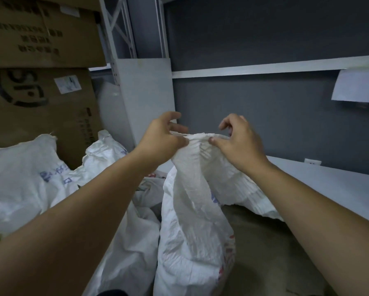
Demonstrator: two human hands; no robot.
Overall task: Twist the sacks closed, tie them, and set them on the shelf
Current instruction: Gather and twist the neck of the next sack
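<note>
While my left hand (162,138) and right hand (238,143) each pinch one end of the bunched mouth of this white woven plastic sack (192,210), the sack stands upright right below them. The pale grey shelf board (328,184) is off to the right, so I reckon my right arm's nearer.

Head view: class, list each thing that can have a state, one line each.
Sack: upright, mouth gathered, untied.
Left hand: pinches the sack's mouth.
Right hand: pinches the sack's mouth.
Other sacks: slumped at left, untied.
Cardboard boxes: stacked, closed.
</note>
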